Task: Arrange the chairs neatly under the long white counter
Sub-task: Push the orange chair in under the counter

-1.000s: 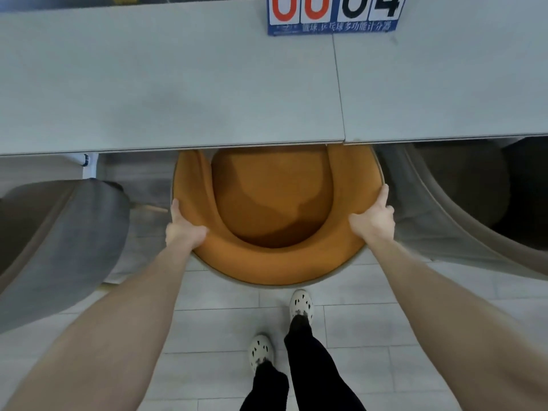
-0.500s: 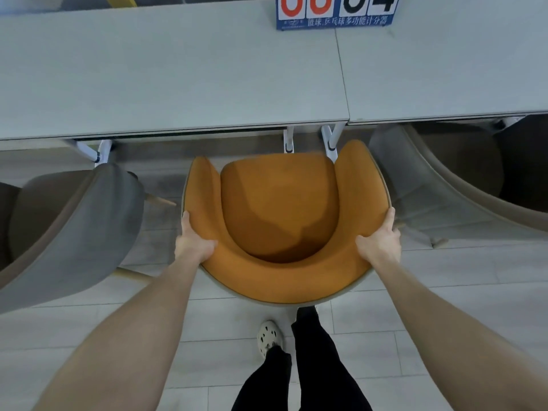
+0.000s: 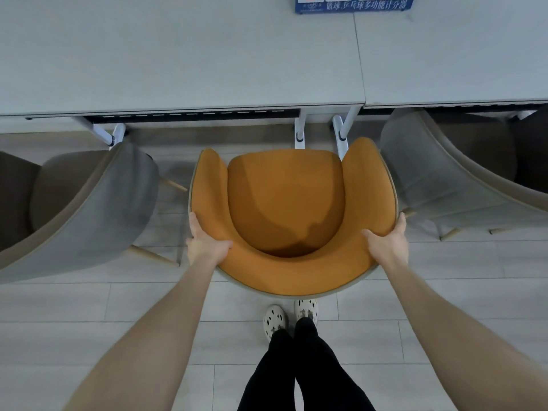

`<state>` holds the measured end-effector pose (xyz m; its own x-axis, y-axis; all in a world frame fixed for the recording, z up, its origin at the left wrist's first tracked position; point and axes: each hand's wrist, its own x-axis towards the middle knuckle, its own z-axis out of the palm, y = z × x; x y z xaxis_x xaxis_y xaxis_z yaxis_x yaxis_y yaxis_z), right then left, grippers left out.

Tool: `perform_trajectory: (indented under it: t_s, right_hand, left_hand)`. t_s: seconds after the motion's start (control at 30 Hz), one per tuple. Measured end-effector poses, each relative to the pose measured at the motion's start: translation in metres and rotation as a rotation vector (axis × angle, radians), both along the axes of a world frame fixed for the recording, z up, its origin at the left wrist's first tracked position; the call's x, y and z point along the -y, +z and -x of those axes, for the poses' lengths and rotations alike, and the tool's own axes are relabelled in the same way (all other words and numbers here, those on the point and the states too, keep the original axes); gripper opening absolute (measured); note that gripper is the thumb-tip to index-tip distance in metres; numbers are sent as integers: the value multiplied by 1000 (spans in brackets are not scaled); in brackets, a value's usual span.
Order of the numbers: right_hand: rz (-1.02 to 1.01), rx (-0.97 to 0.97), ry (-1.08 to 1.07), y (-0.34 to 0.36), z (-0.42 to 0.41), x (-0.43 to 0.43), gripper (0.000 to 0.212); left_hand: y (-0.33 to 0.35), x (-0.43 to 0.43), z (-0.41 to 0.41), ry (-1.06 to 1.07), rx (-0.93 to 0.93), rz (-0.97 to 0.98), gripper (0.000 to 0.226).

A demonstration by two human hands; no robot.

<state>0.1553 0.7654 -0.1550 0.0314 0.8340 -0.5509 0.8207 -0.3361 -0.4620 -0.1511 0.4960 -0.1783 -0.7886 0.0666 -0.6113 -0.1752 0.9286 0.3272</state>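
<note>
An orange tub chair point(image 3: 284, 200) stands in front of the long white counter point(image 3: 178, 60), its whole seat clear of the counter's front edge. My left hand point(image 3: 204, 241) grips the left side of its curved backrest and my right hand point(image 3: 385, 241) grips the right side. A grey chair point(image 3: 98, 203) stands to the left, out from the counter and turned at an angle. Another grey chair point(image 3: 430, 173) on the right sits partly beneath the counter.
White counter legs point(image 3: 299, 132) stand just behind the orange chair's front, with another leg point(image 3: 115, 134) at the left. A blue scoreboard point(image 3: 353, 4) rests on the counter's far edge. My feet point(image 3: 290, 318) are on the pale floor behind the chair.
The orange chair has come back out from under the counter toward me, with both hands still holding its backrest. I have stepped back with it.
</note>
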Motion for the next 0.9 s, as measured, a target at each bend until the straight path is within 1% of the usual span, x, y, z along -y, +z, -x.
perform_trajectory:
  t_s: [0.13,0.23,0.4,0.67,0.9]
  right_hand:
    - [8,5,32,3,4,3,103]
    - [8,26,83,4,9,8,103]
    - [3,3,138,-3,25,25,104]
    - [2,-17,134,-8,56,17,102]
    - [-22,-4,128,-14,55,18,106]
  left_hand:
    - [0,3,2,-10,13,-8,133]
    - [-2,16,5,-4,14,-3,132]
    - [-6,43,22,12,17,28,131]
    - [-5,39,53,-24,-25,26,128]
    - [-4,43,57,-47,-18,-7,130]
